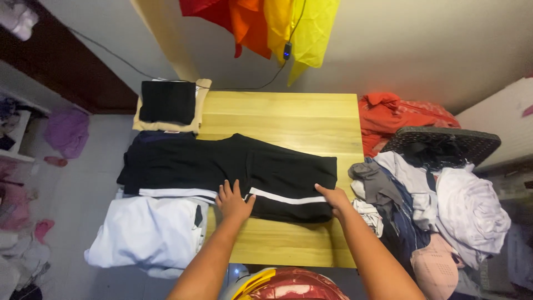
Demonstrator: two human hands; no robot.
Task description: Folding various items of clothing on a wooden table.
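A pair of black trousers with a white side stripe (277,175) lies flat across a wooden table (288,114), its left part draped over other clothes. My left hand (233,201) presses palm-down on the striped edge near the middle, fingers spread. At the trousers' right near corner, my right hand (333,198) pinches the hem.
Folded stacks sit at the table's left: a black item on beige cloth (167,103) at the back, and a white garment (147,230) at the front. A heap of unfolded clothes (438,211) and a dark basket (444,141) lie to the right. Orange and yellow cloth (266,25) hangs on the wall.
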